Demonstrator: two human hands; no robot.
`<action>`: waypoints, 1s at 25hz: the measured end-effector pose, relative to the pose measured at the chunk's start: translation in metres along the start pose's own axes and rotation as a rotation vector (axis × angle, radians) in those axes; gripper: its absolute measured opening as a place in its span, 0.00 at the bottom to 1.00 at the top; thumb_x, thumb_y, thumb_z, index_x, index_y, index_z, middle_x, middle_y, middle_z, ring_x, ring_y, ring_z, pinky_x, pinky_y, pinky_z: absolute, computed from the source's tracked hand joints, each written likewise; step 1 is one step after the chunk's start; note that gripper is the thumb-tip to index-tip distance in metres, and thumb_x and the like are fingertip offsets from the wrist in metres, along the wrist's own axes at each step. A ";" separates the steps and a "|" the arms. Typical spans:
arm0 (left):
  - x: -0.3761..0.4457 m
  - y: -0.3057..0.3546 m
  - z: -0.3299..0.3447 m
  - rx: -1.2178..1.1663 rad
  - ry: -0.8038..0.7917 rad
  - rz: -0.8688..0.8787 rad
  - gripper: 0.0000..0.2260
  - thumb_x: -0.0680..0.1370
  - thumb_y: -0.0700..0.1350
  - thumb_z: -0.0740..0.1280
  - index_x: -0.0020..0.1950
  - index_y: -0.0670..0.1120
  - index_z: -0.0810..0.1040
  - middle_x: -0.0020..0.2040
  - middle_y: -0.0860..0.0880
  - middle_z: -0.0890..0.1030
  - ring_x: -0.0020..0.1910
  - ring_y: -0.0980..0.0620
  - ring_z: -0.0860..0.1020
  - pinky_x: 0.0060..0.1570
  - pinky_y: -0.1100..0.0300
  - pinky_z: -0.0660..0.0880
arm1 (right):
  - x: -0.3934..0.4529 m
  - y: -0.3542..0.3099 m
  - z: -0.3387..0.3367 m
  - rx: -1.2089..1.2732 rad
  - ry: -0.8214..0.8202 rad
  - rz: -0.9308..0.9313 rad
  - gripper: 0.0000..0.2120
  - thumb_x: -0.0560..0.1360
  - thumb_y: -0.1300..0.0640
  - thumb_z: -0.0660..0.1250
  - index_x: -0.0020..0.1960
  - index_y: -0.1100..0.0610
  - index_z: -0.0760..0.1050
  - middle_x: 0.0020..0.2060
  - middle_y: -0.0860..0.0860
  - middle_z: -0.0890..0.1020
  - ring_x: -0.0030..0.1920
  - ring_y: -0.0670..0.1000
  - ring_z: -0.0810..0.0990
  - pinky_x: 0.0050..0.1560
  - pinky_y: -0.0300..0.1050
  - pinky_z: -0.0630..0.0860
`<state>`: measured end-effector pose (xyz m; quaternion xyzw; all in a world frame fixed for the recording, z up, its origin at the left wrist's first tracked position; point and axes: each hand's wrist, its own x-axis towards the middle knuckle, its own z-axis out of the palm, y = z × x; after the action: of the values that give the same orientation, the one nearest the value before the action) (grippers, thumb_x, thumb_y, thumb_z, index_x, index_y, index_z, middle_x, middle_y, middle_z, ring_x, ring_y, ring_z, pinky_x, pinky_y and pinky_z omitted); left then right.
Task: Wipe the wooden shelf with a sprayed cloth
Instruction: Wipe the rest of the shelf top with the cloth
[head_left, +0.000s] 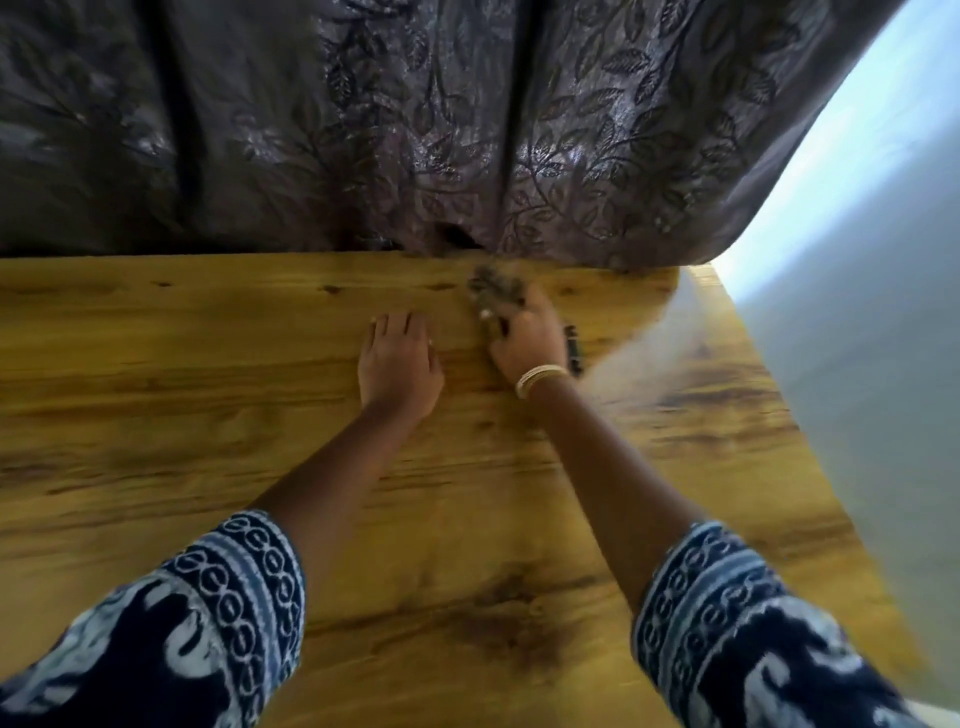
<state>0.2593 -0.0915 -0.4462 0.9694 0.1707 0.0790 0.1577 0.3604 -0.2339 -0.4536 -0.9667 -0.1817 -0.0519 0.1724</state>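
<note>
A yellow-brown wooden shelf (208, 415) with dark grain fills the lower part of the view. My right hand (527, 338) grips a small dark grey cloth (493, 293) bunched under its fingers, pressed on the wood near the far edge; the cloth is blurred. Gold bangles sit on that wrist. My left hand (397, 364) lies flat on the shelf just to the left of it, fingers straight and holding nothing.
A dark curtain (415, 130) with a leaf pattern hangs along the shelf's far edge and touches it. A small black object (573, 348) lies on the wood right beside my right wrist. The shelf's right edge drops to a pale floor (857, 312).
</note>
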 end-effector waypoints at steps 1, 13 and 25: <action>0.005 0.007 0.004 -0.039 0.002 -0.019 0.16 0.76 0.42 0.62 0.64 0.42 0.73 0.62 0.40 0.73 0.62 0.39 0.71 0.64 0.46 0.68 | -0.007 -0.014 0.006 0.017 -0.024 -0.151 0.16 0.76 0.51 0.63 0.61 0.51 0.81 0.58 0.60 0.77 0.52 0.64 0.77 0.56 0.53 0.74; 0.045 0.054 0.044 0.034 -0.066 0.201 0.23 0.83 0.48 0.55 0.78 0.46 0.62 0.79 0.49 0.59 0.78 0.49 0.57 0.76 0.49 0.54 | 0.046 0.218 -0.061 -0.044 0.082 0.396 0.20 0.81 0.47 0.57 0.72 0.45 0.70 0.70 0.54 0.72 0.68 0.60 0.70 0.68 0.55 0.69; 0.045 0.053 0.046 -0.019 0.017 0.159 0.22 0.77 0.43 0.59 0.70 0.39 0.72 0.71 0.39 0.71 0.72 0.42 0.68 0.73 0.46 0.62 | 0.031 0.020 0.004 0.029 -0.120 -0.186 0.23 0.79 0.50 0.56 0.74 0.49 0.68 0.70 0.57 0.72 0.70 0.62 0.68 0.68 0.59 0.67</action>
<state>0.3265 -0.1358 -0.4669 0.9776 0.0938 0.1012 0.1589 0.3966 -0.2393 -0.4589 -0.9445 -0.2812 -0.0071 0.1696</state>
